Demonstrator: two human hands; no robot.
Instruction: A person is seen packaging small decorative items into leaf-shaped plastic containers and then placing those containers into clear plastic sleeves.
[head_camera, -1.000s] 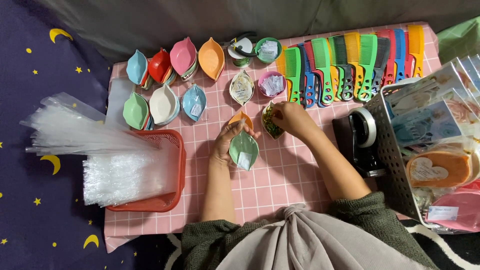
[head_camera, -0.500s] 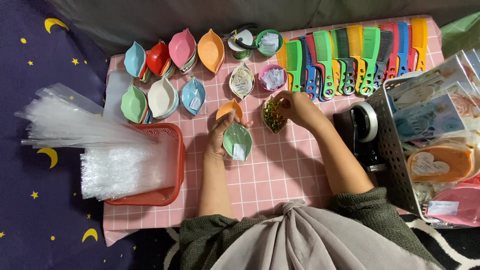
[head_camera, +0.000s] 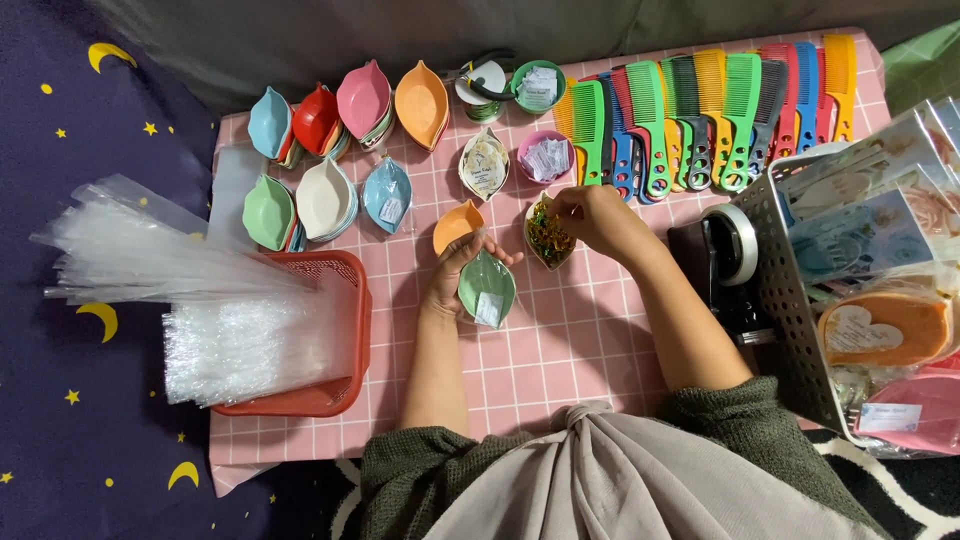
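Head view: right hand (head_camera: 598, 218) fingertips pinched narrow in a cream leaf dish (head_camera: 548, 238) full of small yellow-green bits, too small to identify. Left hand (head_camera: 455, 272) fingers curled on the rim of the green leaf dish (head_camera: 487, 288), which lies on the pink checked cloth (head_camera: 560, 350) just beside an orange dish (head_camera: 455, 224). Advice: keep green dish flat and steady, lift few bits per pinch, travel low. Combs (head_camera: 700, 110) behind, red basket (head_camera: 340, 330) of clear bags left.

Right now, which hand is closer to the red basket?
Left. The left hand holds a green leaf dish just right of the red basket. The right hand is farther off, at the dish of small colourful bits.
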